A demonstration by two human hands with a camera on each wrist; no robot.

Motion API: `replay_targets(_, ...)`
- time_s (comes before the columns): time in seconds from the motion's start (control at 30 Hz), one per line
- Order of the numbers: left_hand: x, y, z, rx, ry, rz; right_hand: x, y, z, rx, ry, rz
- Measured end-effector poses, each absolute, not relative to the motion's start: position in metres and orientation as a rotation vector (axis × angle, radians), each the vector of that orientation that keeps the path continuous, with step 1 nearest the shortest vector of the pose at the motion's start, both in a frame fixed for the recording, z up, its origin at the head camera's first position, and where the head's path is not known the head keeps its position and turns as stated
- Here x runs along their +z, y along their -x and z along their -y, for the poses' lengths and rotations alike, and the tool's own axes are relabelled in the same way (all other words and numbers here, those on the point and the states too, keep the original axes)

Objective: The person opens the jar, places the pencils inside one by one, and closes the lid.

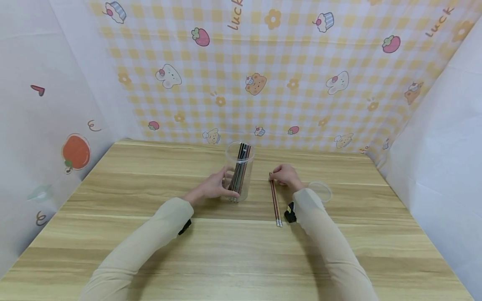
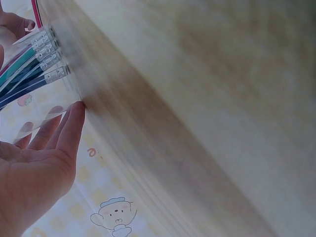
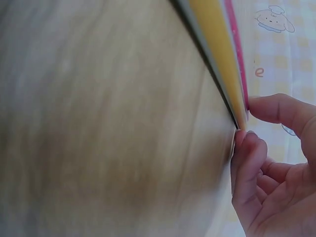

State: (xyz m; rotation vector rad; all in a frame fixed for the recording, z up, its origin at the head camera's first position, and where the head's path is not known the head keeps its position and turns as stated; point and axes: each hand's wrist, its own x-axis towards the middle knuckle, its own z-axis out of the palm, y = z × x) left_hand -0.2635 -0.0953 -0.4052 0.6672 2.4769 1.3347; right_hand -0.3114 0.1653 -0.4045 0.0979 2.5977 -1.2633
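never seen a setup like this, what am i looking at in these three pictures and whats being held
There's no robot here: a person works with two bare hands. The wide picture comes from a camera worn on the head; the two close-ups come from cameras on the left and right wrists. The black pieces by the wrists are probably those cameras.

On the wooden table stands a clear container with a bundle of pencils inside. The left hand holds its lower part. The right hand pinches the far end of some loose pencils. Beside the right wrist lies a clear round piece, perhaps a lid.
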Motion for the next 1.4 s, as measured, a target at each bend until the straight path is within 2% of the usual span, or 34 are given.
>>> replay_targets(0.67,-0.405,0.262,0.096,1.341,-0.662,-2.481,-0.406,0.311,-0.165,-1.282,-0.064,-2.56)
replay_targets(1.03,-0.403,0.261,0.095,1.348,-0.671,-2.475,-0.388,0.311,-0.182,-1.638,-0.038,-2.427)
replay_targets(1.23,-0.404,0.262,0.095,1.334,-0.671,-2.48,-0.407,0.339,-0.208,-1.869,0.071,-2.339)
replay_targets(1.4,-0.405,0.263,0.095,1.327,-0.667,-2.481,-0.394,0.338,-0.211,-1.929,0.01,-2.345)
